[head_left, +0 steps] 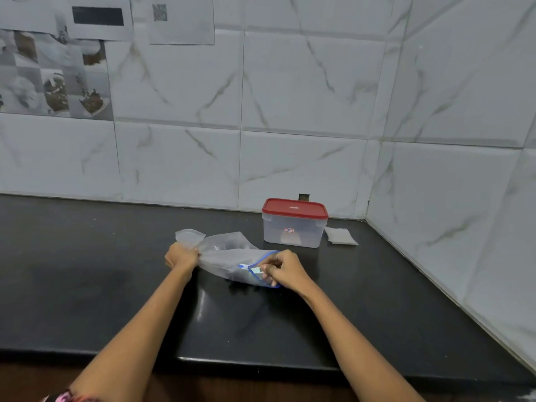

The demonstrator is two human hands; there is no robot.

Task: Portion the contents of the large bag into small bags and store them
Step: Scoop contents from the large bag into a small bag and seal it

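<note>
Head view shows the large bag (229, 262) lying on its side on the dark counter (87, 285), stretched between the two hands. The left hand (182, 256) is fisted round the bag's gathered far end, probably to hold it taut as an anchor. The right hand (282, 269) pinches the small white slider (256, 269) on the blue zip edge (268, 253) with curled fingertips, which looks like working the closure open before any portioning. What is inside the bag is too faint to tell.

Just beyond the left hand, a crumpled clear plastic piece (189, 236) touches the bag's end. Beyond the right hand stands a clear storage box (293, 232) with a red lid (294, 208) pressed on; it would need opening before anything is stored. To that box's right lies a flat stack of small bags (340, 236), apart from the hands and untouched. Nothing lies between the hands and those items.
</note>
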